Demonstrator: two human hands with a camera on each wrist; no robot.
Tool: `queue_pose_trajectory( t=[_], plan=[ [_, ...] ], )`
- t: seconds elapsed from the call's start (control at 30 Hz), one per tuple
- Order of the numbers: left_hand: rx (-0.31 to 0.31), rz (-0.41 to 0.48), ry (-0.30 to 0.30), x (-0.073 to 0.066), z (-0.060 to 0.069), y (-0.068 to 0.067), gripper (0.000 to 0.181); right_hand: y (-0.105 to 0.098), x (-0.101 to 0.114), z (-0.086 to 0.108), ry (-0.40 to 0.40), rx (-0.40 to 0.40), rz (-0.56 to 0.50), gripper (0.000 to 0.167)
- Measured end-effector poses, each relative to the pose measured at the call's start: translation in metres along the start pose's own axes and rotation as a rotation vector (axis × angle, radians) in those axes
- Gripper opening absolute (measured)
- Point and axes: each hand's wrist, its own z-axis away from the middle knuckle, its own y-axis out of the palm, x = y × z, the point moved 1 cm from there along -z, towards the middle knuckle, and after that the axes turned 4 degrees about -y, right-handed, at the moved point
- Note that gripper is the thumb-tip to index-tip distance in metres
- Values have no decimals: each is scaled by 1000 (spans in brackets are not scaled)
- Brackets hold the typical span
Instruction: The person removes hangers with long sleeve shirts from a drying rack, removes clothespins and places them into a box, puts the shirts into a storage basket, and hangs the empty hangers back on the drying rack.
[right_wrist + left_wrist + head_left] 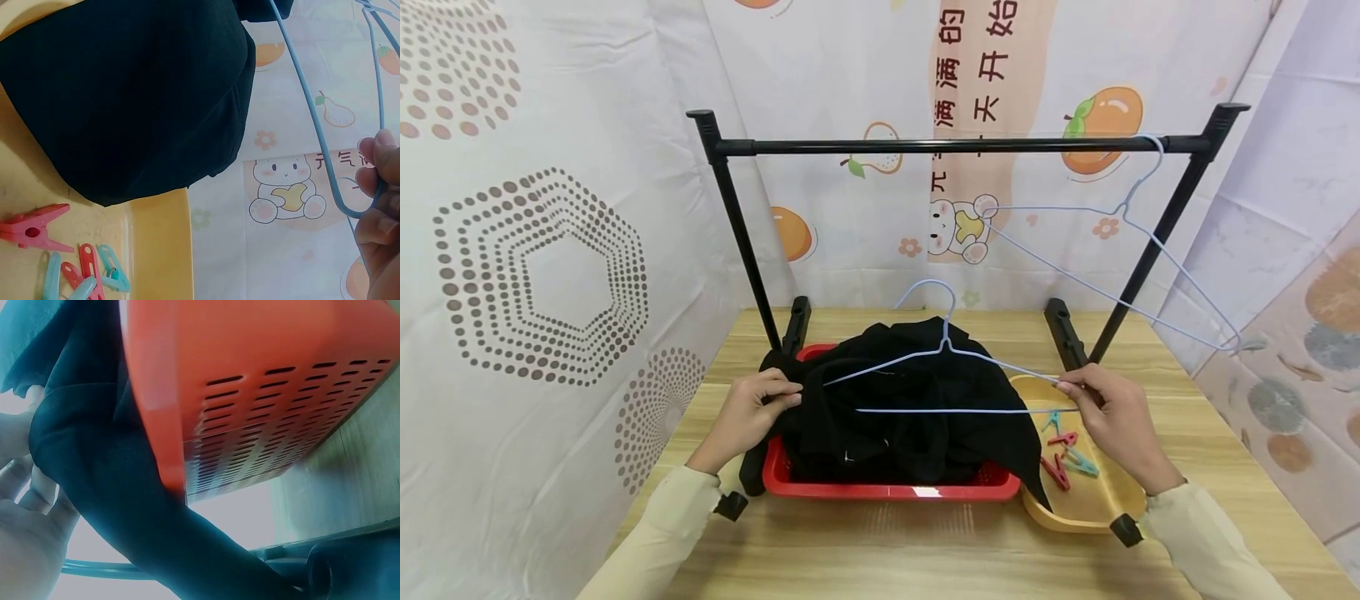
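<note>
A light blue wire hanger (940, 411) stands hook-up over a heap of black cloth (910, 454), likely a garment. With its thumb and fingers the right hand (1116, 421) pinches the hanger's right end; the right wrist view shows this hand (382, 200) around the wire bend. At the other side, the left hand (748, 417) grips the black cloth, and the hanger's left end disappears into it. In the left wrist view, fingers of this hand (28, 512) lie behind a fold of the cloth (119, 456), partly hidden. The cloth lies in a red basket (887, 492).
Behind the basket rises a black rack (865, 147), with another blue hanger (1187, 275) hooked at the right of its bar. A yellow tray (1075, 527) beside the basket holds several red and teal clothespins (1081, 462). One corner of the cloth drapes into the tray.
</note>
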Motion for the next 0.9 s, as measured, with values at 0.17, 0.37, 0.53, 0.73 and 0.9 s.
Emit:
queue_pose_trajectory(
  t=[0.17, 0.37, 0.53, 0.73, 0.9],
  plan=[
    [-15, -7, -16, 2, 1, 0, 19, 0, -2, 2, 5, -23, 1, 28],
    [-32, -33, -50, 3, 2, -1, 20, -2, -7, 7, 38, -31, 2, 30],
    [-16, -55, -64, 3, 1, -1, 18, -5, -9, 9, 64, -21, -3, 26],
    [0, -66, -95, 4, 4, -2, 16, -7, -10, 9, 68, -19, 15, 19],
    [17, -58, -124, 6, 5, -3, 16, -7, -12, 8, 64, -23, 21, 19]
  ],
)
